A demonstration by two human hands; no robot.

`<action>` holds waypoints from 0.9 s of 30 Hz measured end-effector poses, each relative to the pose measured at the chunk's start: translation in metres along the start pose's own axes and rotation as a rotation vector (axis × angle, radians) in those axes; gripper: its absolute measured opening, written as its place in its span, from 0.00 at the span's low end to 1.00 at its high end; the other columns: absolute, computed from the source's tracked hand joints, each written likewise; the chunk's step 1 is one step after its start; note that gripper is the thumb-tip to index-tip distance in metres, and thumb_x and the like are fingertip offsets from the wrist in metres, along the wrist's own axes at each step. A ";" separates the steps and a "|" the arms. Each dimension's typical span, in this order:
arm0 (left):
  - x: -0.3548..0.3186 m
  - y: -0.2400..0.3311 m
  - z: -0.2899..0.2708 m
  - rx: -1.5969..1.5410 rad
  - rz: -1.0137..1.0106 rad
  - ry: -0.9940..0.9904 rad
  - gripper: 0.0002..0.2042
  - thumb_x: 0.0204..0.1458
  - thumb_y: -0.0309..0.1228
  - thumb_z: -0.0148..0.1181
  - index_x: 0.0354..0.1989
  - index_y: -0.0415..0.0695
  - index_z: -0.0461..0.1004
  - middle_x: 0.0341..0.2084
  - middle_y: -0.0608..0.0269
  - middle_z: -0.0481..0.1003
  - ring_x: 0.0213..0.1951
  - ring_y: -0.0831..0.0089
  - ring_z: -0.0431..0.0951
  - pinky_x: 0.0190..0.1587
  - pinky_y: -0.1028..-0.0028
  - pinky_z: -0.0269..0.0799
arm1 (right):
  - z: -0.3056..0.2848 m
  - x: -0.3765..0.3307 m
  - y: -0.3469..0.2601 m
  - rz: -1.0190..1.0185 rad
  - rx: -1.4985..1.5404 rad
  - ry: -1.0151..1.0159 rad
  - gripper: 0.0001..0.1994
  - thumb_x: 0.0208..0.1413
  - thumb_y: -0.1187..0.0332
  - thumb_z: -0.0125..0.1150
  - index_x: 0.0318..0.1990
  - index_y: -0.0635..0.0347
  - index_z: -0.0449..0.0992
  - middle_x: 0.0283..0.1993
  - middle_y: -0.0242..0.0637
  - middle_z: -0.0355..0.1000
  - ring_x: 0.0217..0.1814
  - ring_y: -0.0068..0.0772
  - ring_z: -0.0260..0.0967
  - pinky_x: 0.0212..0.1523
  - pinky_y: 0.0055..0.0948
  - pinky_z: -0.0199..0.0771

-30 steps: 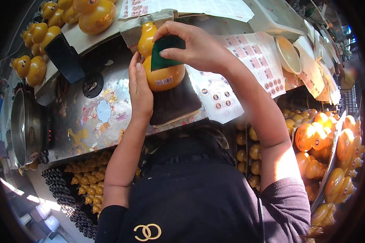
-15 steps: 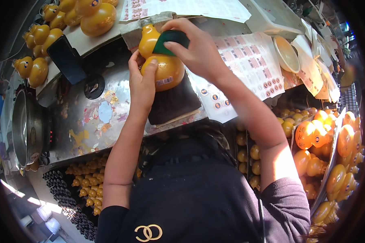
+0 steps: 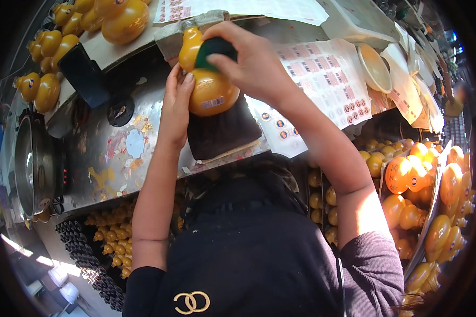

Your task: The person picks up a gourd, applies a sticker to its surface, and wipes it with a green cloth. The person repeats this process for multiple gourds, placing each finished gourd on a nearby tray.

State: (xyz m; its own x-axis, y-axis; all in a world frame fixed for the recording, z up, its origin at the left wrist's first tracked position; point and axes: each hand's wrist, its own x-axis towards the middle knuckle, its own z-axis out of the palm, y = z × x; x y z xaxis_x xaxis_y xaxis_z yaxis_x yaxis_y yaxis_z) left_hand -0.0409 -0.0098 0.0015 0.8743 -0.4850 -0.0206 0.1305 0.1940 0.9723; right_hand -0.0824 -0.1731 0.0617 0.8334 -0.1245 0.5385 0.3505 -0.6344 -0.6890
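Note:
A yellow gourd-shaped bottle (image 3: 208,94) lies on a dark folded cloth (image 3: 219,136), its clear neck pointing away from me against a grey cloth pad (image 3: 169,42). A small barcode label shows on its wide lower bulb. My left hand (image 3: 177,100) is closed around the bottle's left side, thumb on the bulb near the waist and the other fingers partly hidden. In my right hand (image 3: 251,61) is a dark green flat scraper-like piece (image 3: 206,54), pinched between thumb and fingers and pressed against the upper bulb and waist.
Sticker sheets (image 3: 322,79) lie right of the bottle. A phone (image 3: 82,74) stands on the left before several finished gourd bottles (image 3: 124,24). An electric pan (image 3: 30,164) sits far left. Crates of gourd bottles (image 3: 399,174) stand below right, and a bowl (image 3: 374,68) leans behind.
My left hand has shifted slightly left and lower on the bottle, its thumb now nearer the edge. The right hand and green piece have moved slightly left and away along the upper bulb.

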 end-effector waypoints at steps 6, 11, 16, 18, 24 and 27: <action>0.003 0.007 -0.007 -0.113 -0.120 -0.125 0.26 0.63 0.41 0.47 0.65 0.39 0.54 0.58 0.56 0.64 0.60 0.72 0.64 0.63 0.73 0.56 | 0.009 -0.064 -0.019 -0.379 -0.130 0.254 0.17 0.43 0.82 0.64 0.44 0.59 0.77 0.40 0.39 0.73 0.41 0.42 0.71 0.43 0.32 0.71; -0.012 0.002 -0.007 0.198 0.097 -0.196 0.46 0.52 0.44 0.64 0.70 0.42 0.38 0.58 0.53 0.61 0.59 0.66 0.64 0.60 0.71 0.60 | 0.011 -0.087 -0.018 0.403 0.521 0.457 0.16 0.56 0.77 0.60 0.50 0.61 0.65 0.39 0.34 0.69 0.41 0.22 0.68 0.42 0.23 0.72; -0.010 0.001 -0.017 0.190 0.064 -0.265 0.43 0.58 0.45 0.56 0.71 0.42 0.34 0.64 0.52 0.54 0.64 0.65 0.57 0.64 0.71 0.53 | 0.020 -0.097 -0.019 0.397 0.463 0.490 0.20 0.55 0.78 0.61 0.53 0.60 0.61 0.41 0.36 0.68 0.42 0.23 0.68 0.42 0.22 0.72; -0.008 -0.001 -0.020 0.132 0.044 -0.291 0.40 0.61 0.45 0.51 0.71 0.43 0.32 0.66 0.52 0.52 0.66 0.65 0.54 0.66 0.71 0.49 | 0.026 -0.102 -0.021 0.288 0.213 0.502 0.18 0.50 0.80 0.64 0.48 0.60 0.67 0.38 0.37 0.71 0.43 0.27 0.70 0.43 0.26 0.72; -0.008 -0.006 -0.020 -0.013 0.015 -0.305 0.34 0.64 0.41 0.43 0.72 0.44 0.33 0.67 0.55 0.50 0.68 0.67 0.50 0.68 0.72 0.43 | 0.045 -0.103 -0.022 -0.272 -0.204 0.247 0.22 0.30 0.82 0.66 0.40 0.59 0.77 0.42 0.36 0.72 0.43 0.38 0.69 0.45 0.33 0.69; -0.007 -0.004 -0.021 0.011 -0.007 -0.311 0.33 0.64 0.39 0.42 0.72 0.44 0.34 0.68 0.55 0.50 0.68 0.67 0.51 0.67 0.71 0.45 | 0.052 -0.102 -0.024 -0.307 -0.279 0.228 0.17 0.34 0.80 0.65 0.38 0.60 0.77 0.41 0.36 0.72 0.42 0.37 0.68 0.44 0.32 0.69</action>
State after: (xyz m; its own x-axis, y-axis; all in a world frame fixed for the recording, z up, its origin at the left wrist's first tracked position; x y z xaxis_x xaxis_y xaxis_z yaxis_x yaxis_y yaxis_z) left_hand -0.0377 0.0109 -0.0073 0.6878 -0.7246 0.0434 0.1293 0.1811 0.9749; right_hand -0.1538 -0.1056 -0.0024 0.5829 -0.0440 0.8113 0.4114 -0.8451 -0.3414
